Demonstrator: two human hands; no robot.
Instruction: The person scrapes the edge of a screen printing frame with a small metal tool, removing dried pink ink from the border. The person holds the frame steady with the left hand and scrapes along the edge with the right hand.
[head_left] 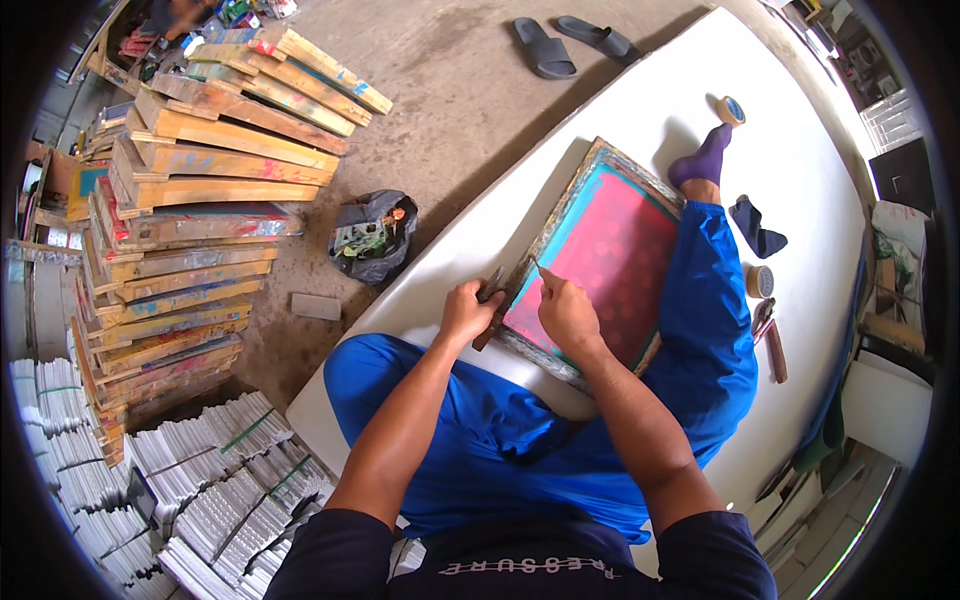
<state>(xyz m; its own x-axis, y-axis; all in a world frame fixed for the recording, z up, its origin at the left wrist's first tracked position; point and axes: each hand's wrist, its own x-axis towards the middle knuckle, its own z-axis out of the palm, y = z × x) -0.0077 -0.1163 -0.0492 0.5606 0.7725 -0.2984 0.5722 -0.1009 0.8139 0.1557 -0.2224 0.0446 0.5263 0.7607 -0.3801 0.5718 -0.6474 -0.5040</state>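
Note:
A wooden-framed screen [615, 255] lies tilted on the white surface between my legs. Its mesh is pink with a turquoise border, and paint stains the frame. My left hand [468, 312] is closed around a dark tool [491, 285] with a brownish lower end, at the frame's left edge; its exact kind is unclear. My right hand [568, 312] is over the lower left part of the screen, fingers curled in a pinch near the frame's inner edge. A small dark tip shows at its fingers, but what it belongs to is hidden.
Right of my leg lie a dark sock [757, 228], a tape roll [759, 281] and a red-handled tool [769, 335]. Another tape roll [730, 110] is beyond my foot. Stacked wooden frames [235, 160], a black plastic bag [373, 240], bundled white stacks [220, 480] and slippers [545, 48] surround the surface.

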